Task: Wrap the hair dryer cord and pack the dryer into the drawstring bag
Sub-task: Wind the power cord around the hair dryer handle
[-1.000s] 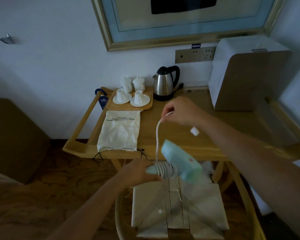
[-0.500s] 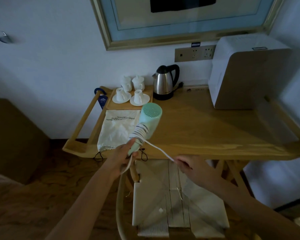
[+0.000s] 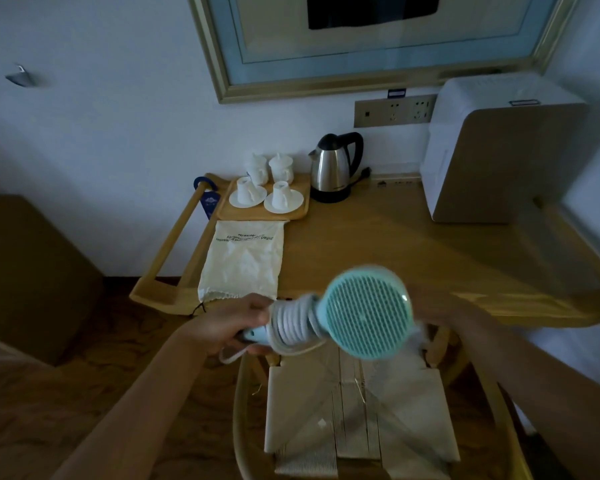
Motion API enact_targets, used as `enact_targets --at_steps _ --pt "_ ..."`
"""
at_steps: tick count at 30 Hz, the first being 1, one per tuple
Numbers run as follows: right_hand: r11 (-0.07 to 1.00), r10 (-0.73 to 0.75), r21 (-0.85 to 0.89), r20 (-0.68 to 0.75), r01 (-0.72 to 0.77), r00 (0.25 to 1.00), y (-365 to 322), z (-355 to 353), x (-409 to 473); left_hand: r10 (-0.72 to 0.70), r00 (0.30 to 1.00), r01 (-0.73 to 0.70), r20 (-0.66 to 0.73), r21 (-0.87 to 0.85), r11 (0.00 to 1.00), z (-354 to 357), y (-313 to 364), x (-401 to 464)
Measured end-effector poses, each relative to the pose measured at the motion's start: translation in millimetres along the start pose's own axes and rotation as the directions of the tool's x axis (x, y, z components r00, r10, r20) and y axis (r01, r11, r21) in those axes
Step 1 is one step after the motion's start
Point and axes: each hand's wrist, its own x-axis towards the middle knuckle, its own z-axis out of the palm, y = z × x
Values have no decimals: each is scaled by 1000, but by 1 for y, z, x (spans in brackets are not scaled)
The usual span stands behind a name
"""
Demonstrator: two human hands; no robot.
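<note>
my left hand (image 3: 238, 322) is closed around the handle end of the mint-green plastic hair dryer (image 3: 355, 315), fingers wrapped tight. the dryer is held in the air in front of the light wooden desk (image 3: 378, 244), above the woven seat of the wooden chair (image 3: 357, 414). its long axis runs roughly level, handle toward my left hand, round grilled head toward my right. the white cord (image 3: 297, 322) sits in close coils around the handle, just right of my left fingers (image 3: 257, 303); one loose loop hangs below that hand.

my right hand is hidden behind the dryer head; only the forearm shows, so i cannot tell whether it is open or holding the cord's tail.

the cream cloth drawstring bag (image 3: 245, 259) lies flat on the desk, up and left of the dryer, its gathered mouth at the desk's front edge, close to my left hand. judgement: wrapping is nearly finished. the bag is nearer my left hand, which is occupied, so the right should open the mouth.
</note>
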Motion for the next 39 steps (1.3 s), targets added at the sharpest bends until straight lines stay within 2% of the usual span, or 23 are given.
enact_targets --at_steps 2,4,6,7,9,11,13,14,16,18,20,23,25,28,31,32,33,34,35,36,37,39 --pt "999 -14 49 39 12 999 -14 -13 9 -105 994 108 -26 199 974 7 7 2" --pt "996 -16 93 77 9 997 -29 -22 17 -199 980 186 -16 436 881 14 11 6" --pt "999 -36 9 107 35 994 -48 -26 26 -308 951 254 1 564 786 24 8 15" --pt "995 -45 -87 118 55 992 -60 -24 30 -347 938 291 -20 590 753 29 3 21" --pt "944 -81 -310 113 113 990 -85 -13 38 -385 914 378 -130 619 688 37 -12 32" --pt "874 -150 -451 106 182 983 -107 7 40 -357 887 461 -292 580 672 40 -33 42" --pt "815 -198 -541 74 206 977 -116 31 39 -349 813 549 -466 417 724 38 -53 50" --pt "784 -232 -584 40 211 972 -116 43 37 -368 747 581 -554 273 767 37 -60 54" --pt "744 -320 -634 -64 209 945 -109 64 33 -427 620 535 -659 -44 844 33 -66 58" --pt "756 -373 -624 -158 201 914 -96 77 26 -453 577 400 -680 -248 882 26 -68 56" --pt "787 -379 -587 -212 193 901 -81 81 19 -463 592 265 -660 -383 885 20 -68 49" --pt "839 -347 -521 -294 155 890 -60 76 10 -417 711 29 -566 -568 822 17 -68 40" --pt "846 -325 -521 -337 113 883 -47 72 7 -358 758 -40 -545 -587 809 22 -67 38" --pt "850 -297 -525 -403 47 866 -30 72 4 -302 788 -100 -536 -597 796 37 -64 43" --pt "911 -256 -408 -467 51 846 -30 88 -2 -293 764 -149 -575 -599 787 46 -61 57" --pt "955 -200 -290 -476 62 856 -32 95 -6 -303 743 -158 -598 -595 788 49 -60 61" --pt "994 -107 -62 -446 89 889 -38 100 -12 -319 712 -151 -626 -580 800 50 -59 65" --pt "971 -14 219 -361 99 933 -45 103 -17 -330 681 -130 -654 -551 824 52 -58 68" --pt "903 42 423 -250 70 967 -50 106 -22 -326 664 -99 -673 -511 854 54 -57 69" --pt "867 43 496 -164 45 985 -51 107 -24 -313 665 -78 -678 -480 874 57 -54 69" --pt "900 32 436 -121 24 992 -52 106 -25 -295 672 -76 -679 -459 885 59 -53 69" --pt "987 -1 159 -98 17 995 -53 105 -24 -274 679 -129 -681 -478 869 61 -50 69"
